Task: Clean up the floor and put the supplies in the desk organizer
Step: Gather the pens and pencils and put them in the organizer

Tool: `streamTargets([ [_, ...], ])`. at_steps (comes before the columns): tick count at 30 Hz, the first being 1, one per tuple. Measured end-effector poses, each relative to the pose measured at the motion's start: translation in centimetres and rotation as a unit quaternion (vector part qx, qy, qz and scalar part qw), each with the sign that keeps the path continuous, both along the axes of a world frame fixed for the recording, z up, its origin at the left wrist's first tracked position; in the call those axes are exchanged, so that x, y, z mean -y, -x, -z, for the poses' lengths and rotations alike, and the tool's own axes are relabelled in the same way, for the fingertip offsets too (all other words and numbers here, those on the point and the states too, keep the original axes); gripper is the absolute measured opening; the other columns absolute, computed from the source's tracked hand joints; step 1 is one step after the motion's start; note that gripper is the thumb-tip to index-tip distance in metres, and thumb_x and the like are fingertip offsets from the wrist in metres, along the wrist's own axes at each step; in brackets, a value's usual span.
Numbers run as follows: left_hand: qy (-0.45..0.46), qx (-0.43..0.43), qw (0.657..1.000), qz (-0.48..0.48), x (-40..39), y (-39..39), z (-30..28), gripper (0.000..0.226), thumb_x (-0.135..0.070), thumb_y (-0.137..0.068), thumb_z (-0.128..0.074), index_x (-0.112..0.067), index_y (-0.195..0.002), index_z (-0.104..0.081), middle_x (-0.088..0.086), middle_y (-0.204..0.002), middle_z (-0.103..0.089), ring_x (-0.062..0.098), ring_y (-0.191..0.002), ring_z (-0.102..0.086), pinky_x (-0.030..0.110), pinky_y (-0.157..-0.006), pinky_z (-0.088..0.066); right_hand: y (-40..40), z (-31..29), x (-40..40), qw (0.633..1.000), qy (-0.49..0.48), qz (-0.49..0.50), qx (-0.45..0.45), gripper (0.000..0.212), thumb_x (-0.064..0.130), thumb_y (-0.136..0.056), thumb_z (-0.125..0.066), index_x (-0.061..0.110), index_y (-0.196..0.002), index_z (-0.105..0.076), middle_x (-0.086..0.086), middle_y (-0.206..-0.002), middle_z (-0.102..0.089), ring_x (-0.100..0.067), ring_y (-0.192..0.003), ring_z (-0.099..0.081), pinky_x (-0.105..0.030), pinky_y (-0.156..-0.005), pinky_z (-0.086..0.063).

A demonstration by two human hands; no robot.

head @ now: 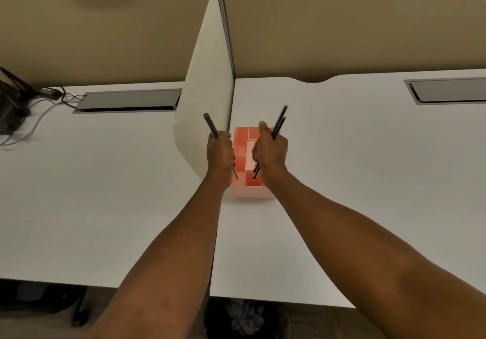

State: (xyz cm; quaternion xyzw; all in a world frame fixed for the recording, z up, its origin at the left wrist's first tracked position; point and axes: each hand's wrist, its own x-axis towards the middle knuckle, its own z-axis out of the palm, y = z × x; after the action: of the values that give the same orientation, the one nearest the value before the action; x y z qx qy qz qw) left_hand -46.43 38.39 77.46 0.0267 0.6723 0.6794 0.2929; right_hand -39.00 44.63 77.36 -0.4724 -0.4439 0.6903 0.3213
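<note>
A pink desk organizer [248, 190] with several compartments stands on the white desk [342, 167], close to the divider. My left hand [219, 152] hovers over its left side, shut on one dark pen [211, 126] whose tip points down into a compartment. Over the organizer's right side, my right hand [271, 150] grips two dark pens [279, 121]; their lower tips reach into a front compartment. Both hands hide much of the organizer's inside.
A white divider panel [207, 88] rises between two desks, just left of the organizer. Grey cable trays [128, 100] [447, 91] sit at the back. Cables [23, 117] lie far left. A bin with crumpled paper [246, 317] stands below the desk edge.
</note>
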Motion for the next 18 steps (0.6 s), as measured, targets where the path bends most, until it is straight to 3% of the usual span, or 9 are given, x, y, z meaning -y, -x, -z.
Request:
streamTargets([
  [3, 0.007, -0.056, 0.998, 0.005, -1.0, 0.8, 0.7, 0.022, -0.007, -0.089, -0.038, -0.022, -0.08, -0.052, -0.005, -0.063, -0.043, 0.01, -0.054, -0.039, 0.024, -0.054, -0.035, 2.3, 1.4, 0.3, 0.995, -0.077, -0.042, 0.042, 0.049, 0.048, -0.096, -0.049, 0.019, -0.056, -0.043, 0.002, -0.049, -0.041, -0.011, -0.043, -0.04, -0.028, -0.05, -0.036],
  [7, 0.034, -0.09, 0.995, 0.035, -1.5, 1.3, 3.0, 0.019, -0.007, -0.092, -0.038, -0.021, -0.083, -0.049, -0.005, -0.068, -0.05, 0.009, -0.061, -0.049, 0.024, -0.059, -0.04, 2.9, 4.3, 0.6, 0.976, -0.175, -0.105, 0.071, 0.049, 0.045, -0.096, -0.051, 0.024, -0.052, -0.042, 0.011, -0.037, -0.042, -0.003, -0.034, -0.04, -0.016, -0.04, -0.031],
  [10, 0.061, -0.076, 0.992, 0.083, -1.5, 1.4, 5.4, 0.017, -0.009, -0.094, -0.038, -0.022, -0.091, -0.049, -0.001, -0.083, -0.06, 0.012, -0.078, -0.059, 0.025, -0.067, -0.046, 3.0, 6.5, 0.4, 0.974, -0.162, -0.123, 0.101, 0.043, 0.049, -0.093, -0.053, 0.024, -0.059, -0.049, 0.011, -0.045, -0.047, -0.004, -0.04, -0.044, -0.02, -0.044, -0.036],
  [13, 0.095, -0.082, 0.985, 0.121, -1.0, 1.6, 7.1, 0.018, -0.009, -0.095, -0.037, -0.023, -0.101, -0.047, 0.001, -0.09, -0.06, 0.015, -0.081, -0.059, 0.025, -0.069, -0.048, 3.3, 8.2, 0.1, 0.974, -0.152, -0.116, 0.125, 0.034, 0.048, -0.093, -0.054, 0.022, -0.071, -0.057, 0.007, -0.056, -0.057, -0.007, -0.05, -0.055, -0.019, -0.05, -0.041],
  [16, 0.108, -0.116, 0.974, 0.162, -0.9, 1.7, 7.5, 0.022, -0.01, -0.096, -0.042, -0.025, -0.112, -0.043, -0.006, -0.093, -0.062, 0.005, -0.084, -0.063, 0.011, -0.059, -0.048, 3.4, 8.8, 0.0, 0.969, -0.168, -0.125, 0.131, 0.026, 0.043, -0.093, -0.057, 0.017, -0.088, -0.058, 0.006, -0.07, -0.062, -0.009, -0.065, -0.061, -0.018, -0.058, -0.044],
  [18, 0.134, -0.153, 0.962, 0.18, -0.6, 1.6, 7.8, 0.019, -0.016, -0.098, -0.044, -0.026, -0.113, -0.041, -0.008, -0.092, -0.06, 0.005, -0.084, -0.062, 0.012, -0.059, -0.046, 3.3, 8.9, -0.1, 0.97, -0.166, -0.119, 0.13, 0.023, 0.043, -0.092, -0.058, 0.021, -0.088, -0.054, 0.009, -0.071, -0.06, -0.005, -0.066, -0.058, -0.016, -0.059, -0.041],
])
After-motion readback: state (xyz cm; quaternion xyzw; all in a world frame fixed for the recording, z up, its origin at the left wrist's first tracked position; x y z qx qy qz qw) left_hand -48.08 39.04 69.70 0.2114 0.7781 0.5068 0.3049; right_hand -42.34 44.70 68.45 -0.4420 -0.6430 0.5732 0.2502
